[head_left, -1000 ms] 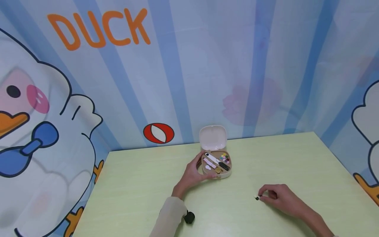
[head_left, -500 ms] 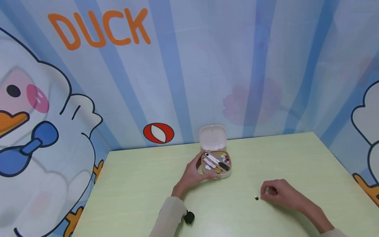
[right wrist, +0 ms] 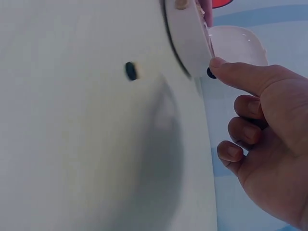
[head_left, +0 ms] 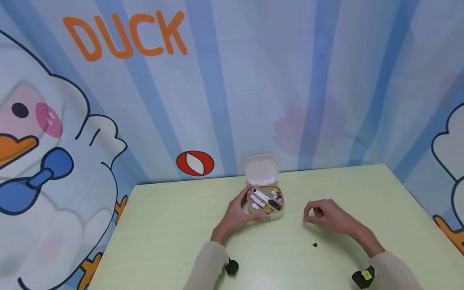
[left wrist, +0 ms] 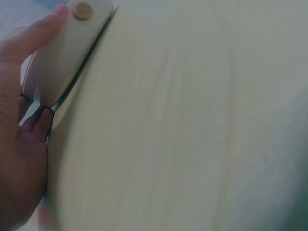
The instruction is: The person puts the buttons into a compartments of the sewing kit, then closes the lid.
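My left hand (head_left: 235, 211) grips a small cream case (head_left: 274, 216) by its left side, the thumb along the front near a round gold button-like clasp (left wrist: 83, 11). The case stands with its lid (head_left: 262, 169) up. In it lie a white tool with a black end (head_left: 266, 197), a pink-and-white piece (head_left: 256, 200), a gold round piece (head_left: 267, 209) and several small coloured buttons (head_left: 276, 195). My right hand (head_left: 331, 215), above the table to the right of the case, pinches a small black button (right wrist: 211, 73) at the thumb tip; the index finger is mostly hidden.
Small dark and whitish pieces (head_left: 314, 244) lie on the pale table (head_left: 174, 225) below my right hand. Printed cloth walls (head_left: 250, 80) rise behind the table and at its sides. Black wrist devices (head_left: 231, 266) sit at both cuffs.
My right hand has lifted away from the small pieces on the table and moved up and left toward the case. My left hand stays on the case.
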`<state>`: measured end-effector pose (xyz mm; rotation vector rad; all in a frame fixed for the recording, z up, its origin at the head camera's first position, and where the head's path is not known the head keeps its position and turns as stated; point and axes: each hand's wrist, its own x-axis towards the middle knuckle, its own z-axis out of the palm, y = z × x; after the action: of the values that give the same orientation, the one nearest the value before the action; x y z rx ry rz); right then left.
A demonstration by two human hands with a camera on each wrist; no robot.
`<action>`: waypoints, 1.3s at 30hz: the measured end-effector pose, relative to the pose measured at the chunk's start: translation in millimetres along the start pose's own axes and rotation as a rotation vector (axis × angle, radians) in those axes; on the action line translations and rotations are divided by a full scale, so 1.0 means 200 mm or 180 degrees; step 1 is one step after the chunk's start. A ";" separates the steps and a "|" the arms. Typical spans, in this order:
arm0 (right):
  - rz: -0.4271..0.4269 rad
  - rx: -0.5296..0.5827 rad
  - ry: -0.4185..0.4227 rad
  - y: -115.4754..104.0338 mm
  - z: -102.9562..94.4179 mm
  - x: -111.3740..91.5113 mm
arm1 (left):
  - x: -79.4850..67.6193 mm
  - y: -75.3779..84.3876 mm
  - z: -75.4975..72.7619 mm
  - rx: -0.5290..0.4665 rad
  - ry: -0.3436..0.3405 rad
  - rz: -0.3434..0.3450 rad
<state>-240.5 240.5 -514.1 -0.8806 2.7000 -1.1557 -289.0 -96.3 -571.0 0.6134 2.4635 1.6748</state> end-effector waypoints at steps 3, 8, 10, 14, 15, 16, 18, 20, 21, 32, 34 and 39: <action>0.0014 0.0003 0.0038 -0.01 0.00 0.07 | 0.00 0.00 0.00 -0.0040 0.0008 -0.0022; 0.0088 0.0135 0.0062 0.00 0.02 0.18 | -0.01 0.00 0.00 0.0034 0.0017 -0.0058; 0.0135 0.0227 0.0087 0.00 0.03 0.23 | -0.01 0.02 -0.01 0.0040 0.0002 -0.0055; 0.0189 0.0403 0.0137 0.01 0.07 0.30 | -0.01 0.01 -0.01 0.0004 0.0001 -0.0050; 0.0205 0.0426 0.0149 0.01 0.08 0.32 | -0.01 0.01 -0.01 0.0009 0.0003 -0.0052; 0.0212 0.0436 0.0159 0.01 0.09 0.33 | -0.01 0.00 0.00 0.0031 0.0011 -0.0060; 0.0230 0.0448 0.0176 0.01 0.10 0.36 | -0.01 0.00 -0.01 0.0035 0.0012 -0.0057; 0.0267 0.0433 0.0193 0.01 0.11 0.38 | -0.01 0.00 -0.01 0.0041 0.0009 -0.0072; 0.0283 0.0437 0.0202 0.01 0.12 0.39 | -0.01 0.00 -0.01 0.0038 0.0007 -0.0072; 0.0559 0.0443 0.0229 0.01 0.15 0.49 | -0.01 0.01 -0.01 0.0082 0.0007 -0.0090; 0.0595 0.0446 0.0241 0.01 0.16 0.51 | -0.01 0.00 -0.01 0.0081 0.0005 -0.0056; 0.0636 0.0486 0.0237 0.01 0.17 0.54 | -0.01 0.00 -0.01 0.0059 0.0003 0.0021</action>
<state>-321.2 161.3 -523.8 -0.5437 2.6382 -1.3508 -287.5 -98.8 -569.8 0.6236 2.4829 1.6567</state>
